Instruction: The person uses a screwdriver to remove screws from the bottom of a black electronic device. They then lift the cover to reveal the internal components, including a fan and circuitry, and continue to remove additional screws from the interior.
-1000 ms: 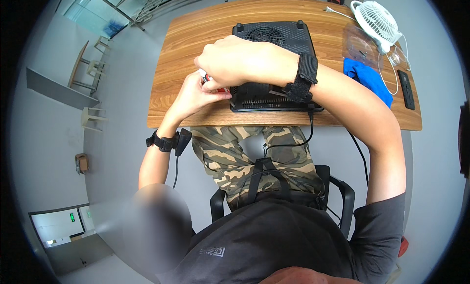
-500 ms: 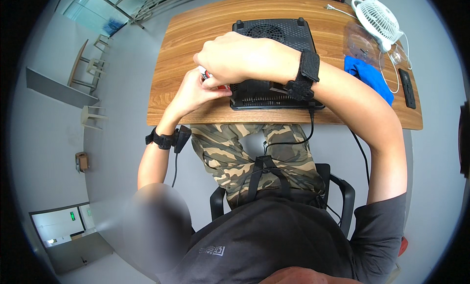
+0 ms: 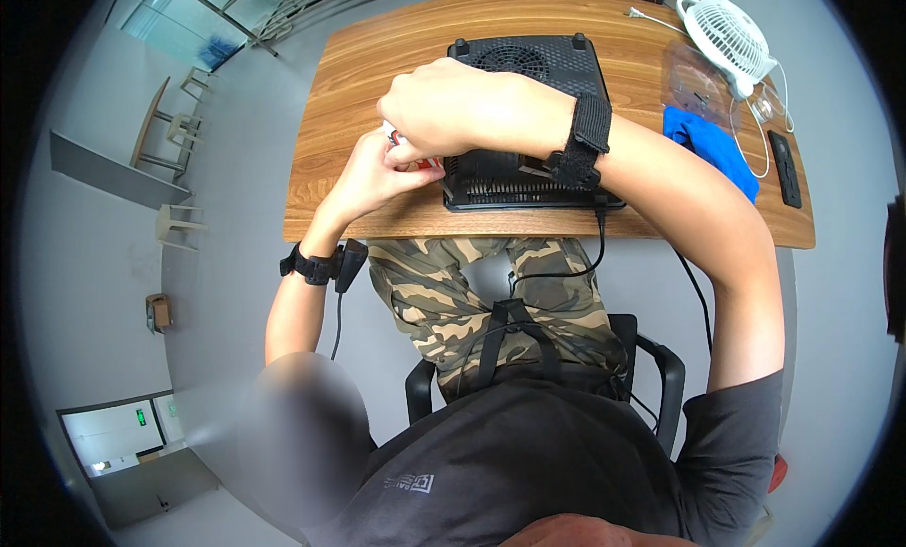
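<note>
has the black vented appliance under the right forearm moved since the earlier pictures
No: the black vented appliance keeps its place on the wooden table, with the same gap to its front edge.

that right forearm (image 3: pixel 540 116) crosses over the device (image 3: pixel 571 70); by its left edge, the curled right hand (image 3: pixel 429 113) meets the left hand (image 3: pixel 373 176).

- Under my work I see a tabletop (image 3: pixel 349 84) of smooth, satin-looking wood grain.
- My black vented casing (image 3: pixel 578 66) looks like matt plastic, finely textured.
- My wrist strap (image 3: pixel 593 127) is rough woven fabric.
- The blue cloth (image 3: pixel 708 151) looks soft, matt.
- The white fan (image 3: pixel 727 37): smooth plastic.
</note>
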Action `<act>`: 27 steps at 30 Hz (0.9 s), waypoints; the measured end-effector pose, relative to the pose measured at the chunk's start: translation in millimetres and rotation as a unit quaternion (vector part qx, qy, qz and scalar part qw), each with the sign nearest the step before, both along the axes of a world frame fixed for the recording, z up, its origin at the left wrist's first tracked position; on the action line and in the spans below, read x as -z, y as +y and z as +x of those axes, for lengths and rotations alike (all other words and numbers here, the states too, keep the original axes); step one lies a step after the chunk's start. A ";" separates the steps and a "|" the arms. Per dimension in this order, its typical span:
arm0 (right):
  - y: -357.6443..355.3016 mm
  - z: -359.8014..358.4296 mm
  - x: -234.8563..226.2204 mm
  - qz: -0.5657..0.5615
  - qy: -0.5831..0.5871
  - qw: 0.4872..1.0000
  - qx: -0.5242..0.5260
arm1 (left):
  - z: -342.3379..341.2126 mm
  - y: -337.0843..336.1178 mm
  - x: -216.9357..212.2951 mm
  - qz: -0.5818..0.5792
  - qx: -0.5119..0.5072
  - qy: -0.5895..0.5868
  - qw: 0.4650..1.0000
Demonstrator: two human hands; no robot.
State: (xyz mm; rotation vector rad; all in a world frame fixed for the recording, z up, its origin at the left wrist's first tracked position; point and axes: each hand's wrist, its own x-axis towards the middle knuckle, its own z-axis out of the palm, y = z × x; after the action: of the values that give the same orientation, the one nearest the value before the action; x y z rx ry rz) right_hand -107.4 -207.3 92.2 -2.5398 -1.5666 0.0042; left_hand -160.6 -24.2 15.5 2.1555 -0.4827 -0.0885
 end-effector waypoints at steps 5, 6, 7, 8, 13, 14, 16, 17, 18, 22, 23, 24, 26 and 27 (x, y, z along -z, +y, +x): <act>0.0 -2.0 -3.9 -0.004 -0.002 1.000 -0.001 | 0.1 0.6 -0.2 -0.001 -0.001 -0.007 1.000; -0.2 -2.1 -3.4 -0.002 -0.007 1.000 -0.003 | 0.2 0.9 0.4 0.000 -0.001 -0.012 1.000; -0.2 -2.1 -2.4 0.001 -0.013 1.000 -0.005 | 0.3 0.9 0.7 -0.003 0.001 -0.010 1.000; -0.2 -2.2 -1.8 0.003 -0.018 1.000 -0.008 | 0.4 1.0 0.9 -0.005 0.003 -0.008 1.000; -0.5 -3.7 -3.8 0.000 -0.018 1.000 -0.013 | -1.1 1.1 -0.7 0.010 0.001 -0.012 1.000; -0.5 -4.2 -4.9 -0.004 -0.017 1.000 -0.015 | -1.1 1.5 -1.0 0.018 0.001 -0.014 1.000; -1.4 -5.2 -7.3 -0.018 -0.015 1.000 -0.011 | -0.4 1.3 -1.2 0.027 0.001 -0.015 1.000; -1.9 -5.5 -7.8 -0.024 -0.015 1.000 -0.008 | 0.2 0.9 -0.5 0.027 0.000 -0.014 1.000; -3.3 -5.0 -7.0 -0.022 -0.018 1.000 -0.006 | 1.8 -0.3 0.4 0.027 0.002 -0.015 1.000; 1.5 -7.4 -4.8 -0.016 -0.009 1.000 -0.016 | -2.8 5.6 5.2 0.037 -0.003 -0.027 0.999; 5.9 -9.1 -4.6 -0.015 -0.001 1.000 -0.023 | -8.8 9.0 1.6 0.054 -0.013 -0.016 0.998; 1.5 -6.9 -4.8 -0.026 -0.002 1.000 -0.011 | -3.5 3.1 -0.9 0.063 -0.002 -0.009 0.998; -6.3 -1.2 -3.1 -0.049 -0.004 0.999 0.014 | 9.2 -7.3 0.6 0.055 0.013 0.029 0.998; -4.3 -1.5 -1.1 -0.032 0.016 0.999 -0.012 | 6.5 -3.6 1.9 0.057 0.000 0.051 0.997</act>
State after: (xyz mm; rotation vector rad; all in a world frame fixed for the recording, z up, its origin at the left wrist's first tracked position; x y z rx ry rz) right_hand -108.9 -211.5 93.3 -2.5561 -1.6089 0.0985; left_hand -154.0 -27.8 13.6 2.2491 -0.4285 -0.2290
